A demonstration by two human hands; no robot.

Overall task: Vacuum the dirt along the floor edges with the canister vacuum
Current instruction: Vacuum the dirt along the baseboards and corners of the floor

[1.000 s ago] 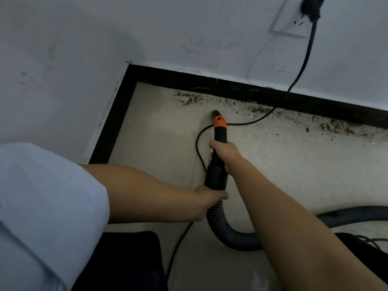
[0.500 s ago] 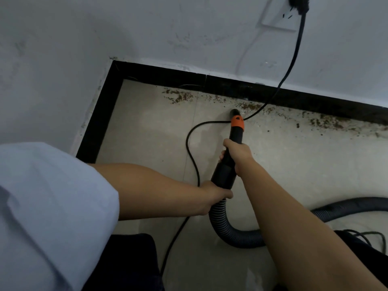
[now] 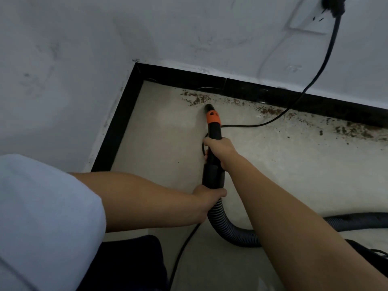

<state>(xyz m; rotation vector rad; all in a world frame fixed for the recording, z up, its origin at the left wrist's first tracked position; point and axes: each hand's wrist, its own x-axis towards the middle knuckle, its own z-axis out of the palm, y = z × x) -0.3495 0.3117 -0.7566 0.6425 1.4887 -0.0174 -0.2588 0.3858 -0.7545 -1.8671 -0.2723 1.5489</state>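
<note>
A black vacuum nozzle with an orange collar (image 3: 213,117) points at the floor just below a patch of brown dirt (image 3: 196,99) by the black baseboard (image 3: 241,89). My right hand (image 3: 220,149) grips the black tube midway. My left hand (image 3: 206,199) grips the lower end where the ribbed grey hose (image 3: 228,228) joins. More dirt (image 3: 352,129) lies scattered along the baseboard to the right.
The black power cord (image 3: 315,78) runs from a wall socket (image 3: 310,19) at the top right down across the tiled floor (image 3: 163,143) and under the nozzle. The hose loops off to the right edge. A room corner lies to the left.
The nozzle tip has swung left along the baseboard, from the dirt near the cord to the patch nearer the corner. Both hands keep their grip.
</note>
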